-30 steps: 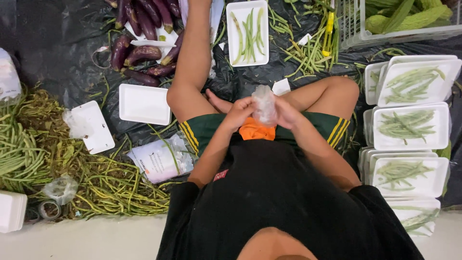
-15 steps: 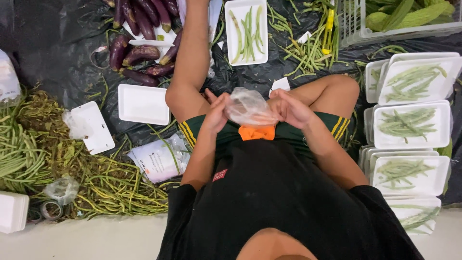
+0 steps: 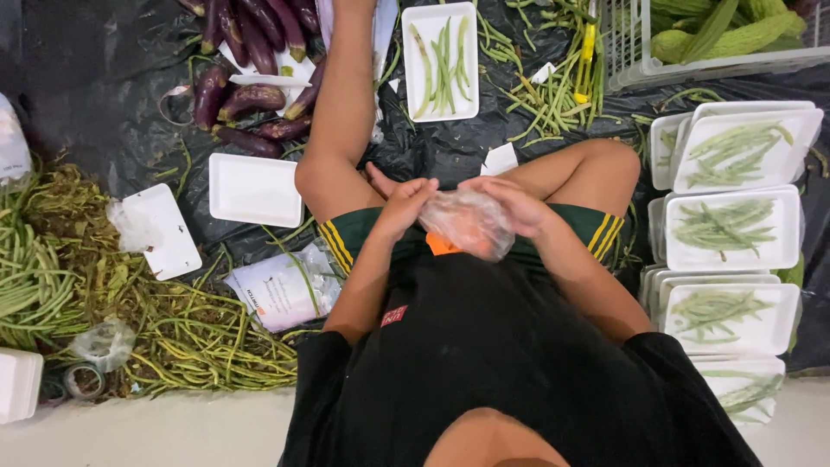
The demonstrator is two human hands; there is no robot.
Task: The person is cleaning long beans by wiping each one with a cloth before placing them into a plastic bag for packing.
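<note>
Seated on the floor, we looked down at our lap. Our left hand (image 3: 405,206) and right hand (image 3: 517,206) both gripped a clear plastic bag (image 3: 468,223), held between them above our shorts, fingers closed on its film. Something orange showed through it; we could not tell what. We judged the step to be spreading or opening the bag; the next move would call for keeping both grips while parting the film. Ahead lay a white tray (image 3: 443,60) of green beans, an empty tray (image 3: 255,189) just left of our knee, and eggplants (image 3: 251,52) beyond. Filled trays (image 3: 735,229) were stacked to our right.
</note>
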